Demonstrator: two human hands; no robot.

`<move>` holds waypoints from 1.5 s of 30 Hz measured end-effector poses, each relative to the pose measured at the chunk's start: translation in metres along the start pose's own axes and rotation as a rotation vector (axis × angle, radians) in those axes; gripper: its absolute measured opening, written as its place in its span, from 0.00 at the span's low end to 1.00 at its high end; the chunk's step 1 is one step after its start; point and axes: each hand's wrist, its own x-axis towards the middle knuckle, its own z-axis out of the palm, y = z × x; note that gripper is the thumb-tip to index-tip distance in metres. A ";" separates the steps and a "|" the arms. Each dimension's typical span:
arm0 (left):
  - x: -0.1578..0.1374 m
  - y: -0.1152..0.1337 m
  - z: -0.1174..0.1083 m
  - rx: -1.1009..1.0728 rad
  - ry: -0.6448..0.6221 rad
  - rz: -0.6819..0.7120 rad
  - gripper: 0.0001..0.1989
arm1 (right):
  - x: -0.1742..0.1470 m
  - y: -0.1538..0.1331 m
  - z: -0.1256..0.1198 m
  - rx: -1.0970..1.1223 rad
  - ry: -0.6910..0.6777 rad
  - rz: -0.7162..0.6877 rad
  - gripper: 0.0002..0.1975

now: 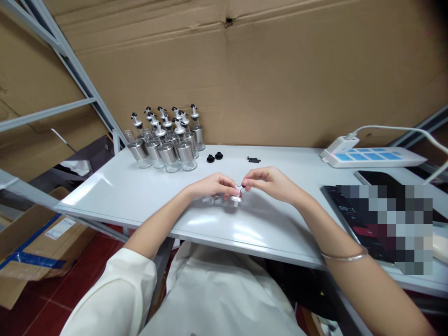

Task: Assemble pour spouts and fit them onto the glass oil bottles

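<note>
Over the middle of the white table, my left hand (221, 185) is closed around a silver-and-white bottle pourer (236, 198). Thumb and fingers of my right hand (268, 182) pinch a small black piece (243, 186) at the pourer's spout. Another pourer (209, 200) lies on the table just below my left hand, partly hidden. Beyond my hands are two black stoppers (210, 158) (219, 155) and a little pile of thin black parts (254, 159).
Several glass bottles (170, 156) with metal sleeves stand at the back left, most topped with pourers. On the right are a power strip (378, 157) with a plugged-in charger (345, 143) and a phone or tablet (343, 210). A cardboard wall (266, 84) closes off the back.
</note>
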 end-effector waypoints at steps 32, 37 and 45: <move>0.001 0.001 0.001 -0.018 0.036 0.000 0.18 | 0.005 0.007 -0.002 0.205 -0.003 0.066 0.14; 0.005 0.003 0.002 -0.040 0.113 0.130 0.17 | 0.003 0.005 0.001 0.168 0.039 0.013 0.14; 0.019 -0.018 -0.005 0.127 0.302 0.248 0.18 | 0.004 0.009 0.005 0.086 0.109 -0.014 0.16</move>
